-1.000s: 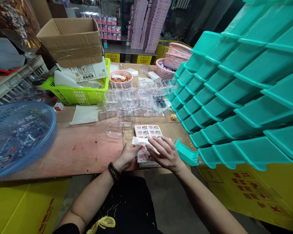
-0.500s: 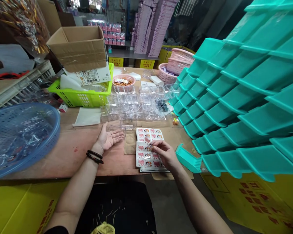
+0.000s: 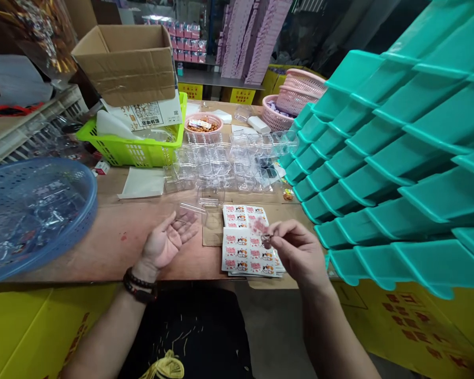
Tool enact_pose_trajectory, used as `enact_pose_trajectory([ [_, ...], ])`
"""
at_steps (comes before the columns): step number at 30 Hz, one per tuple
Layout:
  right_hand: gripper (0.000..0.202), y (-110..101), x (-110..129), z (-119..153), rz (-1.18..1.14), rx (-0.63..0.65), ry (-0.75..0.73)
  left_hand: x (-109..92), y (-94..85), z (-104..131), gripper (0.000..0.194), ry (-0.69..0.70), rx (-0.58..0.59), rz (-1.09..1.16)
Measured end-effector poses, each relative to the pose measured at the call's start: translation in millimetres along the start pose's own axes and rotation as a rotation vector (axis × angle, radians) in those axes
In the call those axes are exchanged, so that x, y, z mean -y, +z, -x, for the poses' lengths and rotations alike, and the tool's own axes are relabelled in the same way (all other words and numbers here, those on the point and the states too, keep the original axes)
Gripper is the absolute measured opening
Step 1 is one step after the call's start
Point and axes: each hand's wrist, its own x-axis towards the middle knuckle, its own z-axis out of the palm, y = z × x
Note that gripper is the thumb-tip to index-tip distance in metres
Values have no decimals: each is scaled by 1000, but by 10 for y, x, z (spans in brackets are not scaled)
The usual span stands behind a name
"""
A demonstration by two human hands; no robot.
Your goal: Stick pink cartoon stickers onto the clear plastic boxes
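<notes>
My left hand point(image 3: 168, 239) is palm up, with a small clear plastic box point(image 3: 193, 211) lying over its fingers, which show through the plastic. Between thumb and fingertips, my right hand point(image 3: 296, 247) pinches a small sticker point(image 3: 259, 227) with pink print, blurred by motion. Below the sticker is a stack of sticker sheets point(image 3: 243, 252) with pink prints and cartoon cats. A piece of brown cardboard point(image 3: 211, 235) lies left of the sheets.
Rows of clear plastic boxes point(image 3: 215, 163) stand behind my hands. Stacked teal bins point(image 3: 379, 173) lean at the right. A blue basket point(image 3: 82, 210) sits at the left, a green basket point(image 3: 130, 150) with a cardboard box point(image 3: 130, 73) above it. Farther back is a pink basket point(image 3: 217, 126) of brown items.
My right hand has moved right and lifted the sticker off the sheet. My left hand has drawn back toward me and turned slightly, the clear box staying at its fingers.
</notes>
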Motion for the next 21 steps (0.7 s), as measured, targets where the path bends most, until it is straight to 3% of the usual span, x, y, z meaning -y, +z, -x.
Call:
enact_pose_trajectory([
  [4, 31, 437, 222, -188, 41, 161, 76, 277, 86, 180, 30, 16, 87, 65],
  [6, 32, 641, 177, -267, 22, 249, 133, 387, 128, 181, 30, 33, 113, 112],
  [8, 35, 768, 68, -330, -6, 252, 175, 454, 149, 165, 30, 74, 139, 160],
  [13, 42, 829, -162, -423, 24, 112, 249, 495, 155, 157, 32, 130, 138, 221],
  [21, 49, 866, -215, -492, 30, 94, 335, 506, 173, 159, 28, 133, 88, 255],
])
